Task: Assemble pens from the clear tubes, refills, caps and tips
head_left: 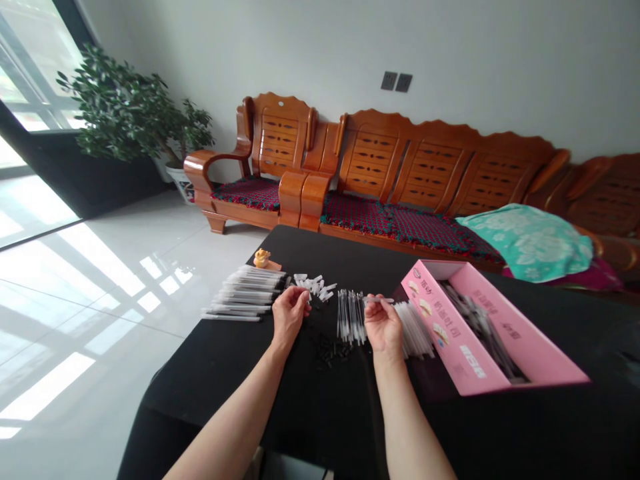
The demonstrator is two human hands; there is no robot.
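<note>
My left hand (290,312) is closed in a pinch beside the small white translucent pieces (320,287), which look like pen caps. What its fingertips hold is too small to make out. My right hand (385,325) is turned palm up, with curled fingers closed on a clear pen barrel (379,300) lying level across them. Under and left of that hand is a row of thin pen refills (350,319). To its right lie white translucent pen barrels (416,331). Small black pieces (330,350) are scattered between my forearms. At left, pens with black ends (245,293) form a row.
A pink box (470,353) holding long dark and clear pieces stands at the right on the black table (320,413). A small yellow figurine (261,258) sits near the table's far left corner. Beyond are a wooden sofa (370,160) and a potted plant (135,113).
</note>
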